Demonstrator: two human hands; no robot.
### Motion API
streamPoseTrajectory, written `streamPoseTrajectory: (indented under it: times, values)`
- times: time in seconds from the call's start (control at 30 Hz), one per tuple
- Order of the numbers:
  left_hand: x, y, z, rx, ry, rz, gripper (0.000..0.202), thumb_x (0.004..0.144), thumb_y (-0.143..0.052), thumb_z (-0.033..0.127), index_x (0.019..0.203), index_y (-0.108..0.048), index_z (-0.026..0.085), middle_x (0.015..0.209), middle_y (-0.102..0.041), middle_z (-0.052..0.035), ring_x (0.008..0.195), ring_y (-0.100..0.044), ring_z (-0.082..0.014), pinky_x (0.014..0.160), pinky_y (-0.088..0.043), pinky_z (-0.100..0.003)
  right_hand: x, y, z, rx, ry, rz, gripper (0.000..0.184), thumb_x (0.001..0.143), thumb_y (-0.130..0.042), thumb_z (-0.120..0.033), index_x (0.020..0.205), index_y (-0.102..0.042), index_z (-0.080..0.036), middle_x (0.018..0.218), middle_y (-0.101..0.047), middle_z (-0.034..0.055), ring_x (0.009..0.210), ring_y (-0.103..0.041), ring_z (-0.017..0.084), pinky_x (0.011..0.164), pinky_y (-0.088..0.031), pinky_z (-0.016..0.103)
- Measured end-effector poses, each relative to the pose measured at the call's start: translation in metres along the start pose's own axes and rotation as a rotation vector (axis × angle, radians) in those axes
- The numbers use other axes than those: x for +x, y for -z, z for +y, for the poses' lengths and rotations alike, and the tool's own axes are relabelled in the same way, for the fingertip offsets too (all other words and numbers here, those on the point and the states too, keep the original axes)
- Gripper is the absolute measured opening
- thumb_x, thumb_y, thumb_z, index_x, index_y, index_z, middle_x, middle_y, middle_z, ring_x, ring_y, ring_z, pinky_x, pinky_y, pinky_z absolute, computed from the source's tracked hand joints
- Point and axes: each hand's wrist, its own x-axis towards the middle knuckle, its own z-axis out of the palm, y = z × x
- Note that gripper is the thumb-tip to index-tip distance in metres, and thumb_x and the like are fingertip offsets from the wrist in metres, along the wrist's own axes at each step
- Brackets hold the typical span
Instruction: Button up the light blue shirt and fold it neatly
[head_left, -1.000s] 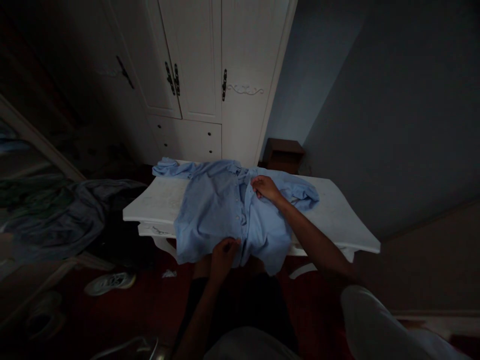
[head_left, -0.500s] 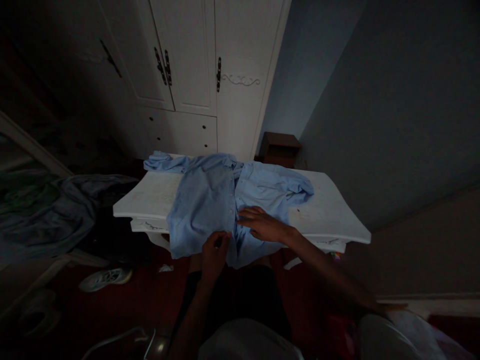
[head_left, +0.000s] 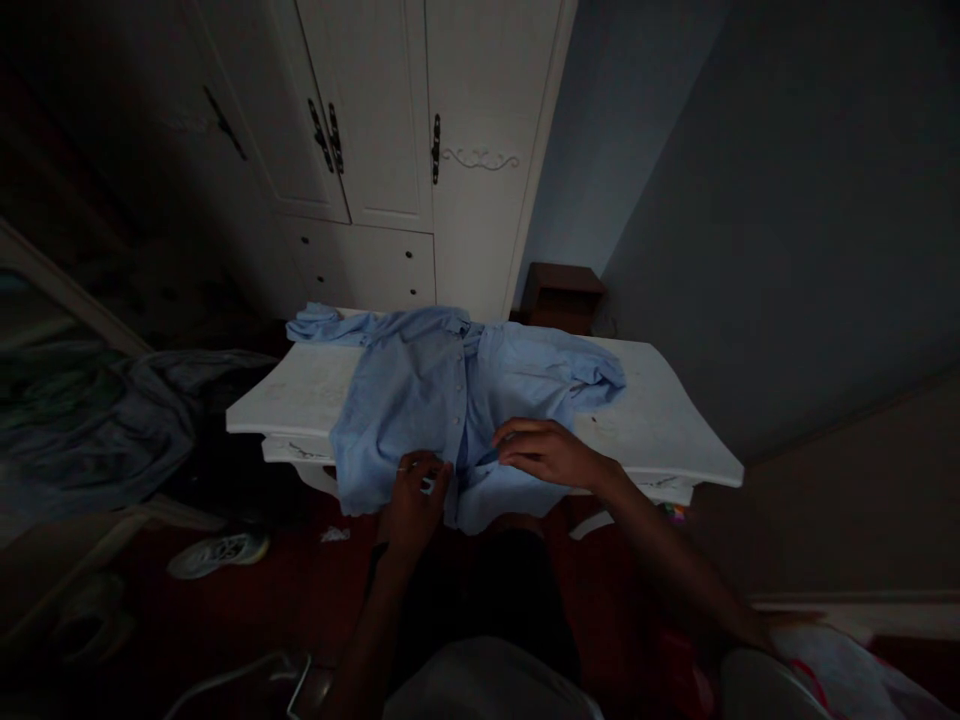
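The blue shirt point(head_left: 397, 400) is already spread on the counter point(head_left: 307, 395), but its front is open, sleeves point(head_left: 345, 327) rumpled — your left hand point(head_left: 418, 495) and right hand point(head_left: 551, 453) curve over it, apart; whether gripping, I cannot tell.

We could move our left hand point(head_left: 416, 497) outward over the left end of the white table point(head_left: 300, 400), keeping nearer than the sleeve of the blue button-up shirt point(head_left: 394, 400) along the far edge. Our right hand point(head_left: 551, 452) has room over the right end, though the other sleeve bunches up partway. A gap separates our hands. Ahead, the wardrobe point(head_left: 480, 240) blocks us; on the near side, our legs point(head_left: 510, 590) do.
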Motion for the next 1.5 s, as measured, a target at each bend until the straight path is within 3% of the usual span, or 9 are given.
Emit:
streamPoseTrajectory:
  times: [0.2,0.37,0.5,0.77,0.9,1.0,1.2,1.33,1.5]
  values:
    - [0.002,0.001,-0.003,0.063,-0.074,-0.103,0.027,0.09,-0.054,0.043,0.082,-0.067,0.021,0.111,-0.063,-0.0086,0.074,-0.063,-0.0155,0.075,-0.055,-0.034,0.006,-0.006,0.003,-0.201,-0.223,-0.297,0.024,0.083,-0.05,-0.005,0.091,-0.067,-0.02,0.093,-0.071,0.0029,0.087,-0.066,0.018,0.079,-0.047,0.028]
    - [0.012,0.002,-0.006,0.062,-0.137,-0.274,0.028,0.093,-0.05,0.043,0.09,-0.068,0.022,0.107,-0.068,-0.0081,0.076,-0.065,-0.0167,0.072,-0.053,-0.031,0.002,-0.016,0.0,-0.35,-0.287,-0.431,0.049,0.077,-0.051,0.002,0.119,-0.061,-0.021,0.108,-0.071,0.0093,0.096,-0.068,0.023,0.079,-0.048,0.032]
    - [0.018,0.006,-0.006,0.099,-0.158,-0.261,0.029,0.094,-0.049,0.042,0.09,-0.068,0.021,0.091,-0.07,-0.0066,0.075,-0.064,-0.0176,0.074,-0.051,-0.033,0.003,-0.015,-0.012,-0.528,-0.349,-0.52,0.037,0.084,-0.048,-0.002,0.111,-0.067,-0.018,0.1,-0.072,0.0147,0.093,-0.069,0.029,0.074,-0.05,0.037]
    - [0.017,0.003,-0.013,-0.019,-0.16,-0.232,0.02,0.087,-0.058,0.039,0.095,-0.063,0.021,0.094,-0.068,-0.0057,0.085,-0.065,-0.0189,0.08,-0.051,-0.033,0.01,-0.017,-0.015,-0.561,-0.341,-0.508,0.028,0.086,-0.044,-0.003,0.084,-0.07,-0.013,0.097,-0.07,0.0174,0.083,-0.069,0.027,0.067,-0.051,0.034]
    - [0.017,0.0,-0.013,-0.044,-0.179,-0.22,0.015,0.082,-0.063,0.035,0.089,-0.06,0.022,0.09,-0.065,-0.0042,0.085,-0.062,-0.019,0.082,-0.05,-0.034,0.011,-0.015,-0.022,-0.505,-0.27,-0.352,0.023,0.092,-0.044,-0.013,0.104,-0.063,-0.012,0.117,-0.062,0.0175,0.073,-0.066,0.019,0.061,-0.048,0.029]
    - [0.016,0.0,-0.01,-0.056,-0.177,-0.207,0.014,0.08,-0.064,0.033,0.085,-0.057,0.022,0.087,-0.063,-0.0031,0.083,-0.061,-0.0186,0.08,-0.05,-0.033,0.012,-0.013,-0.031,-0.352,-0.254,-0.246,0.024,0.099,-0.037,-0.02,0.113,-0.056,-0.016,0.11,-0.064,0.0116,0.077,-0.065,0.017,0.066,-0.048,0.028]
    - [0.017,-0.001,-0.008,-0.04,-0.173,-0.185,0.02,0.084,-0.062,0.041,0.085,-0.055,0.022,0.085,-0.061,-0.0021,0.082,-0.061,-0.0175,0.079,-0.049,-0.031,0.014,-0.01,-0.028,-0.073,-0.233,-0.311,0.015,0.094,-0.046,-0.016,0.107,-0.055,-0.016,0.091,-0.067,0.0039,0.081,-0.064,0.016,0.073,-0.047,0.026]
    - [0.02,0.0,-0.01,0.006,-0.218,-0.212,0.016,0.088,-0.058,0.037,0.084,-0.055,0.022,0.085,-0.062,-0.0024,0.082,-0.061,-0.017,0.078,-0.049,-0.031,0.011,-0.012,-0.018,-0.233,-0.233,-0.381,0.024,0.09,-0.059,-0.023,0.113,-0.058,-0.017,0.11,-0.066,0.0097,0.094,-0.065,0.021,0.079,-0.048,0.031]
    - [0.02,-0.003,-0.01,0.101,-0.202,-0.157,0.012,0.086,-0.06,0.032,0.089,-0.055,0.021,0.086,-0.064,-0.0034,0.081,-0.063,-0.0191,0.077,-0.051,-0.033,0.014,-0.018,-0.018,-0.589,-0.319,-0.493,0.022,0.089,-0.05,-0.006,0.089,-0.069,-0.015,0.1,-0.069,0.0128,0.086,-0.069,0.024,0.07,-0.05,0.031]
